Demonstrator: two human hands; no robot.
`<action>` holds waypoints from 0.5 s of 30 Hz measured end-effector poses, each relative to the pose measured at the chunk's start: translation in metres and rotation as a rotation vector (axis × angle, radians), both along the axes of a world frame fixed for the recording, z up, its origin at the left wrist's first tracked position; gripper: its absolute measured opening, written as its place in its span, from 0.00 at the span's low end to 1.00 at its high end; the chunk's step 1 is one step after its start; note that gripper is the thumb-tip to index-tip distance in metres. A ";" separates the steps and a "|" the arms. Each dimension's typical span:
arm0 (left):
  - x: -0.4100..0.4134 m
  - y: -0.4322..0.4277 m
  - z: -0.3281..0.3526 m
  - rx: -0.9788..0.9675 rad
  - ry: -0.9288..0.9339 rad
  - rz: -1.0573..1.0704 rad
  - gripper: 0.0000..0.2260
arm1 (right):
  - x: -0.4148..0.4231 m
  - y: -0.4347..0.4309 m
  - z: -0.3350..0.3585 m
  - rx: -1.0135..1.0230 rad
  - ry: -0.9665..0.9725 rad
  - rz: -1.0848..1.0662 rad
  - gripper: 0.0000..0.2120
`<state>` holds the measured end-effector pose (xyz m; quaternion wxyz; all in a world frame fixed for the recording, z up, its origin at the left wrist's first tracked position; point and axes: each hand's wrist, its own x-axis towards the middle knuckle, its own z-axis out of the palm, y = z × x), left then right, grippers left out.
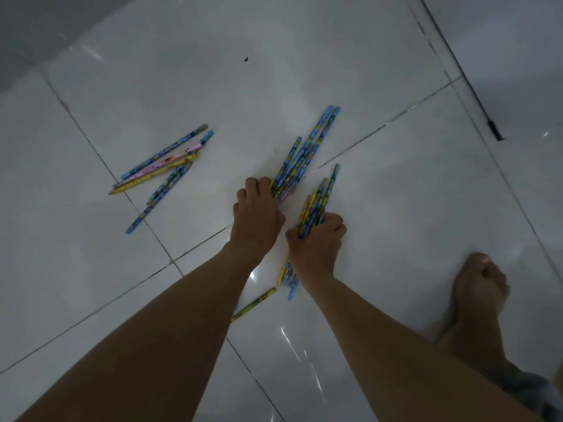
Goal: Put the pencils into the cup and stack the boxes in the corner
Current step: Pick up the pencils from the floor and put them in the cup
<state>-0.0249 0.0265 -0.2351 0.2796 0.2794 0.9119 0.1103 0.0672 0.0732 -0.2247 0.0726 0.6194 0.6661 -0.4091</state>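
A loose cluster of pencils (166,166) lies on the tiled floor (411,193) to your left. Your left hand (257,213) presses on a central bundle (300,159), grip unclear; your right hand (316,239) is closed around another bunch (318,202).

Floor (396,208) right of the hands lies bare and passable. To the left, a loose pencil pile (164,166) obstructs. Near side: a stray pencil (254,303) and foot (478,290).

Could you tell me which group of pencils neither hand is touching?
The left pile on the floor tiles; the left hand and right hand each grip another bunch.
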 end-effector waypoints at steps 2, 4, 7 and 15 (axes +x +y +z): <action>0.003 0.003 -0.001 0.024 -0.039 0.038 0.26 | -0.001 0.000 0.000 0.010 0.004 0.020 0.27; 0.005 0.007 -0.001 0.022 -0.055 0.080 0.29 | -0.001 -0.001 -0.001 0.017 0.010 0.027 0.26; 0.009 0.010 0.000 0.013 -0.034 0.112 0.25 | -0.002 -0.001 -0.002 0.008 0.010 0.025 0.27; 0.021 0.005 -0.019 -0.157 0.283 -0.053 0.07 | -0.002 0.002 -0.001 -0.028 -0.045 0.067 0.21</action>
